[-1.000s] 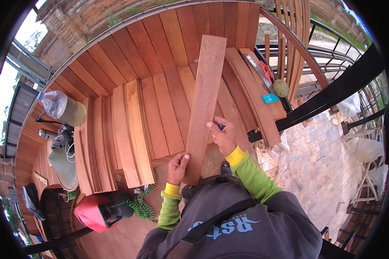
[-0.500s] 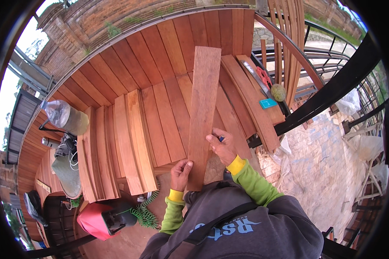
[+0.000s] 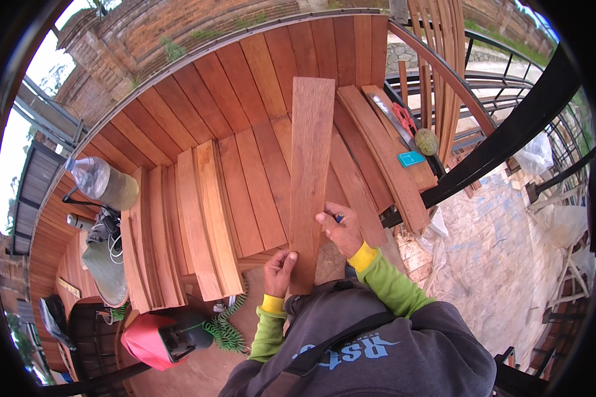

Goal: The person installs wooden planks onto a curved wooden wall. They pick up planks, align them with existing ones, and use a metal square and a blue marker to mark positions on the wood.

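A long reddish-brown wooden plank [image 3: 311,159] is held up between my two hands, its far end over the slatted wooden bench [image 3: 258,192]. My left hand [image 3: 280,270] grips its left edge near the close end, thumb on the face and fingers partly hidden. Higher on the right edge, my right hand [image 3: 342,230] presses its thumb to the wood, its other fingers curled behind. A small blue pen-like object [image 3: 338,218] is also tucked in the right hand; its exact kind is hard to make out.
Loose planks lie on the bench at left [image 3: 208,218] and right [image 3: 384,159]. By the right ones are a handsaw [image 3: 404,119], a teal box [image 3: 410,159] and a green oval fruit [image 3: 426,141]. A plastic bottle [image 3: 106,182], a red-and-black bag-like object [image 3: 162,337] and a green coiled hose [image 3: 226,333] stand left.
The plank's far end has dropped slightly toward me and shifted a little left. Both hands keep their hold, the right one slightly lower.
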The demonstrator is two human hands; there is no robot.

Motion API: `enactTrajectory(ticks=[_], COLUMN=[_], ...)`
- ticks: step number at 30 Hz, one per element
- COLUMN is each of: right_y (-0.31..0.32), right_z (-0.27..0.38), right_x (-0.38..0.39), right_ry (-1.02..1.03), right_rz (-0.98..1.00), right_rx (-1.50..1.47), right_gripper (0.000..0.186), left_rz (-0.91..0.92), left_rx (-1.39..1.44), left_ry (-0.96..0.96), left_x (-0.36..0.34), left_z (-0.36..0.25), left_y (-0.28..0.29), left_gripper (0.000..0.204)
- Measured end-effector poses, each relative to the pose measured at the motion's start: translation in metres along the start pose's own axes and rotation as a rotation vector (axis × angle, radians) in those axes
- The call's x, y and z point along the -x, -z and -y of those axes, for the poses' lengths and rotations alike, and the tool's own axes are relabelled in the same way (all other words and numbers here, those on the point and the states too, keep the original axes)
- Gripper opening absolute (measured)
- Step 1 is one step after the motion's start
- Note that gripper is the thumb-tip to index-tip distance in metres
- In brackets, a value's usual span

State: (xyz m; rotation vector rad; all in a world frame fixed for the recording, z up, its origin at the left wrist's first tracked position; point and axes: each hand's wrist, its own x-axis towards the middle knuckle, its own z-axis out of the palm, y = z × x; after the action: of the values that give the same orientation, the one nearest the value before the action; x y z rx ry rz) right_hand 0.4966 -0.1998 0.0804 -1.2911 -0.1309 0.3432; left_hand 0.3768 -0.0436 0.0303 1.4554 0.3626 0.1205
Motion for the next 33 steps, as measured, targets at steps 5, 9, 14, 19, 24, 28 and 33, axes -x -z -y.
enactTrajectory(ticks=[5, 9, 14, 19, 24, 28, 33], right_y=[-0.001, 0.002, 0.001, 0.005, 0.003, 0.007, 0.006], right_z=[0.0, -0.001, -0.001, -0.004, 0.001, 0.001, 0.008], right_x=[0.003, 0.005, 0.005, 0.004, 0.005, 0.005, 0.005], right_ry=[0.033, 0.052, 0.069, 0.053, 0.009, -0.036, -0.072], right_rz=[0.006, 0.023, 0.033, 0.047, 0.033, 0.062, 0.068], right_rx=[0.017, 0.046, 0.051, 0.028, -0.039, -0.126, -0.17], right_gripper=[0.024, 0.025, 0.025, 0.025, 0.026, 0.024, 0.023], left_rz=[0.004, 0.004, 0.005, 0.011, 0.011, 0.008, -0.007], left_rx=[0.026, 0.033, 0.036, 0.031, 0.044, 0.056, 0.071], left_ry=[-0.009, 0.003, -0.002, -0.004, -0.005, -0.014, -0.014], left_x=[0.001, 0.002, 0.003, 0.004, 0.005, 0.007, 0.009], left_z=[0.002, 0.003, 0.002, 0.004, 0.008, 0.005, 0.0], left_y=[-0.001, -0.002, -0.001, -0.001, -0.002, -0.005, -0.009], left_gripper=[0.019, 0.018, 0.017, 0.018, 0.018, 0.016, 0.014])
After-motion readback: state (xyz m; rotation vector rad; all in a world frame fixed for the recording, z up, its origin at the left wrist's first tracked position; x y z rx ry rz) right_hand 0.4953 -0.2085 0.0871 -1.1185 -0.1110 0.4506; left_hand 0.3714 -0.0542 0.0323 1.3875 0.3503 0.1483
